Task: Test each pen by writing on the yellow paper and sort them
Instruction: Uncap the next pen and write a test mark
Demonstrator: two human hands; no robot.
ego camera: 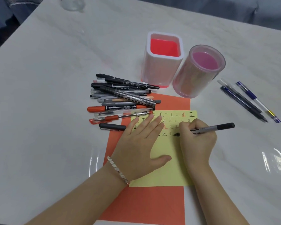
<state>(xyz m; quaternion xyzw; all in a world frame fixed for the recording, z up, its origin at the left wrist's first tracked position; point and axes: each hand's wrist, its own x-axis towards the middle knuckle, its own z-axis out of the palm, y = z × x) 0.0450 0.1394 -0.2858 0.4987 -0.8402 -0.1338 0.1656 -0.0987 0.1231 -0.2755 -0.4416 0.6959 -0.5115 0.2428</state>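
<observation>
Right hand (196,140): grips grey pen (212,127), tip on yellow paper (169,169).
Left hand (141,143): flat, unclenched, pinning paper.
Done: several rows of marks; three pens (248,101) set apart.
Left: pile (122,98); both holders (162,59) look empty.

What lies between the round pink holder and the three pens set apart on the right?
Nothing: in the head view, bare white table separates the round pink holder from the three pens.
</observation>
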